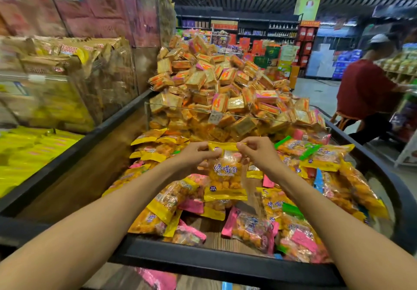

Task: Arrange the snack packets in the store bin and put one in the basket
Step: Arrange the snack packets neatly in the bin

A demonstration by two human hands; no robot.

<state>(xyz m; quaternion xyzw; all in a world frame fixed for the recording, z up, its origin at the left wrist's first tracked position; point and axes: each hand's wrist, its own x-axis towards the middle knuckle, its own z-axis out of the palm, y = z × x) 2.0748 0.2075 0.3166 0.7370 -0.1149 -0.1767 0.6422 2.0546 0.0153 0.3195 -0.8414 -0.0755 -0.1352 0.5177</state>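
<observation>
A yellow snack packet (pixel 225 174) with blue lettering hangs upright above the store bin (pixel 203 260). My left hand (pixel 196 154) pinches its top edge at the left corner, and my right hand (pixel 257 149) pinches the same edge at the right corner. Under it lie several loose packets (pixel 300 219) with yellow, pink and green ends, scattered over the bin's wooden floor. No basket is in view.
A clear divider (pixel 237 116) closes off a tall heap of orange square packets (pixel 216 82) behind. More bins with yellow and pink packs (pixel 33 149) stand at the left. At the right a person in a red top (pixel 365 91) bends over a shelf.
</observation>
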